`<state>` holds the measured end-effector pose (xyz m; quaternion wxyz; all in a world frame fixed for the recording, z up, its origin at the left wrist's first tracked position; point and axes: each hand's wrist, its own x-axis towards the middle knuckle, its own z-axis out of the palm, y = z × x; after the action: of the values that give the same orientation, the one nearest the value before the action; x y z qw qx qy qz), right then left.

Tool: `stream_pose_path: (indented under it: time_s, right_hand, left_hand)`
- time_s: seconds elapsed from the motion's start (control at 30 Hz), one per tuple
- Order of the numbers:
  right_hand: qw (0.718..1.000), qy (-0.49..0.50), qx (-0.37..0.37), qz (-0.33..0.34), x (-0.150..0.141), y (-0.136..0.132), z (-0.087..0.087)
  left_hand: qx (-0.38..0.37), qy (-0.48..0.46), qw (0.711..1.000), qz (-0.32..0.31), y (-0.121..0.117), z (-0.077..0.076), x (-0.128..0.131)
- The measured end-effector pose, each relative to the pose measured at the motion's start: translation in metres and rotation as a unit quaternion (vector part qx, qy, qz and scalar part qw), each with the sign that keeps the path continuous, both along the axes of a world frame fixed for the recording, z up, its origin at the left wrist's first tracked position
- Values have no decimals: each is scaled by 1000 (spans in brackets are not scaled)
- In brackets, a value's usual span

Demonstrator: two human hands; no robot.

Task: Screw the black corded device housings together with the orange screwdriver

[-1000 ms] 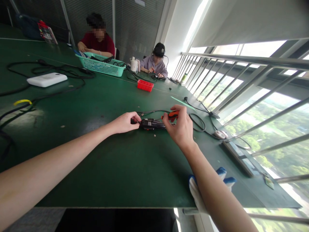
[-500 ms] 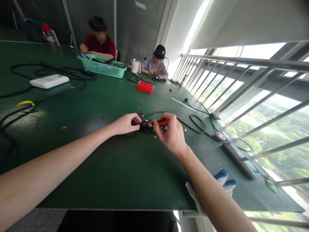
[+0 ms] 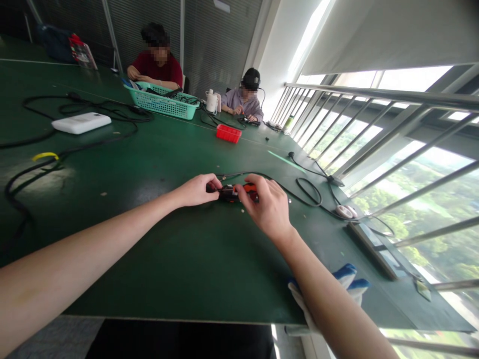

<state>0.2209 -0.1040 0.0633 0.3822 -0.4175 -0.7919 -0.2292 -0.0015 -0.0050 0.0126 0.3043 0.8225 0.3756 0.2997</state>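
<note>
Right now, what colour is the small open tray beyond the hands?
Red, clearest in the head view.

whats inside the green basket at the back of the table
Dark, tangled-looking items show above the rim of the basket, with something blue at its left end. Whatever lies beneath them is covered.

A slim black device (image 3: pixel 229 193) lies on the green tabletop (image 3: pixel 168 254), an orange-handled tool (image 3: pixel 250 188) over it.

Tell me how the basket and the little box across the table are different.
The basket is much larger than the box. The basket is teal, while the box is red. Dark items show above the basket's rim, but nothing rises above the box's. Both are open-topped and rest on the green table.
</note>
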Motion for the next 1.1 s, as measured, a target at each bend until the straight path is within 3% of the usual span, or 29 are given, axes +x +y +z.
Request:
stream_pose_path:
  time_s: [0.17,0.27,0.47,0.83,0.97,1.1]
  right_hand:
    - [999,34,-23,12,-1,0,0]
    - [999,53,1,14,4,0,1]
    - [991,117,43,-43,23,2,6]
    - [999,8,-7,-38,25,3,17]
    - [999,35,-28,-32,26,4,15]
    - [990,126,-12,-55,29,7,11]
  left_hand:
    - [-6,3,1000,-3,1,-1,-1]
    - [0,5,1000,-2,1,-1,-1]
    - [-9,8,1000,0,0,2,-1]
    - [-10,16,1000,4,-1,3,-1]
    - [-10,21,1000,10,-2,5,-1]
    - [-16,25,1000,11,-2,6,-1]
